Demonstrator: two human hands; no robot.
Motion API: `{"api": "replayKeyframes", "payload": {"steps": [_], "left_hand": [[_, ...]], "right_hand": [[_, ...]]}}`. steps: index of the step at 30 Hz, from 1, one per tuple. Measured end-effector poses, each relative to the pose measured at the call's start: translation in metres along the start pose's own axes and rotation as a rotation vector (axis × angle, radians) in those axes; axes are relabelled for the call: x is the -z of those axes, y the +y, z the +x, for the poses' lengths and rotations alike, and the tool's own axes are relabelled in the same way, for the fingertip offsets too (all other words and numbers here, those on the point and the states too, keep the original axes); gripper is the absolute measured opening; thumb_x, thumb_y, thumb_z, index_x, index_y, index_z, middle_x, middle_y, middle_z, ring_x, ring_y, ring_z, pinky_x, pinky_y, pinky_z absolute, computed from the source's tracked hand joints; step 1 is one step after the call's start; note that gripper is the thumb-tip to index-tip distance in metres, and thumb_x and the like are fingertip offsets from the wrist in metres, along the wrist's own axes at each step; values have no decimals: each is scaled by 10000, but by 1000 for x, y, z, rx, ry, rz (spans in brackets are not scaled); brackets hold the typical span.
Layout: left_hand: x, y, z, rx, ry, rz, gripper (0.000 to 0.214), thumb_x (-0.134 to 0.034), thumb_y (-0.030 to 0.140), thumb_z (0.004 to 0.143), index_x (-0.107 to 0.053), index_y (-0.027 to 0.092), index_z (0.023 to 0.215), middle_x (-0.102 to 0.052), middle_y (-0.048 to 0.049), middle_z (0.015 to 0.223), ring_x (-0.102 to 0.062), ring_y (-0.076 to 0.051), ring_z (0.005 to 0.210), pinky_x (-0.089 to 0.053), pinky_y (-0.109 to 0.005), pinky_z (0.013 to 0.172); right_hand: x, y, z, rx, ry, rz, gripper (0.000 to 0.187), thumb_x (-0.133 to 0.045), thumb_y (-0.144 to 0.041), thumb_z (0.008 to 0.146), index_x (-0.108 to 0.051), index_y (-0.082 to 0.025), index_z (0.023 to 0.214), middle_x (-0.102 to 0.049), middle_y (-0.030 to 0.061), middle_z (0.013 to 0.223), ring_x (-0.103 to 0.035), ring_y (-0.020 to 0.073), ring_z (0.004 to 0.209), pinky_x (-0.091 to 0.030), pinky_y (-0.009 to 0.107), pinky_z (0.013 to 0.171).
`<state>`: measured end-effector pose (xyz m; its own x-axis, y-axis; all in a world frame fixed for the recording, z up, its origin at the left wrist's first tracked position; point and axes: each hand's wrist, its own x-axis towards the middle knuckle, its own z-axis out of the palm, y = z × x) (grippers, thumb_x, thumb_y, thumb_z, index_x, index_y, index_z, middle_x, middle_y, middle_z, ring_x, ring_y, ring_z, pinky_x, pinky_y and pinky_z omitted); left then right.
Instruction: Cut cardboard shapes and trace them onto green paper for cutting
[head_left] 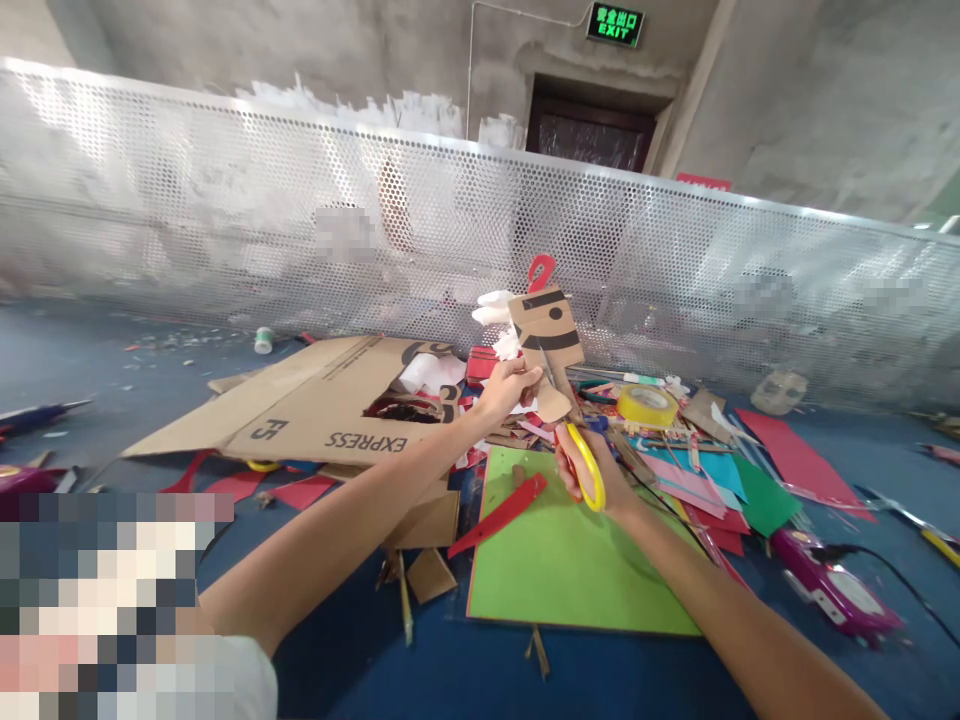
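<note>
In the head view my left hand (512,388) is closed on a small brown cardboard piece (556,345) with black printed marks, held up off the table. My right hand (600,470) grips a pair of scissors (589,475) with yellow handles. The scissor blades reach up to the cardboard, and a rounded flap of it hangs beside them; whether the blades are open cannot be made out. Below both hands lies a green board (570,560), with a curved red strip (499,515) across its upper left corner.
A large cardboard sheet (300,400) lies left of my hands. Behind them are a yellow tape roll (648,405) and paper scraps. At right lie red paper (806,455), a corded purple tool (836,585) and a yellow-handled tool (919,525). A perforated metal screen (262,210) bounds the back.
</note>
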<state>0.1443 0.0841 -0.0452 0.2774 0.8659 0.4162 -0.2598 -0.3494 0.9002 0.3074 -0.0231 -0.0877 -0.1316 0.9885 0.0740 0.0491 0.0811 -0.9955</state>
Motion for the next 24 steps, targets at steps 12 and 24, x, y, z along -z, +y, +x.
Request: {"api": "replayKeyframes", "payload": {"steps": [12,24], "left_hand": [[8,10,8,-1,77,-36,327,-667,463,945,-574,188,795,-619,-6,616,-588,-129,499,-447,-239,483],[13,7,10,-128,68,118,399,-655,432,990,-542,180,702,-570,3,473,-536,-100,402,-383,-201,429]], "right_hand": [[18,-4,7,70,-62,-78,490,-767,-615,812,-475,-246,677,-407,-63,465,-334,89,322,-272,250,319],[13,-7,2,-4,-84,-58,519,-714,-685,811,-514,-236,645,-372,-52,414,-290,82,337,-233,263,382]]}}
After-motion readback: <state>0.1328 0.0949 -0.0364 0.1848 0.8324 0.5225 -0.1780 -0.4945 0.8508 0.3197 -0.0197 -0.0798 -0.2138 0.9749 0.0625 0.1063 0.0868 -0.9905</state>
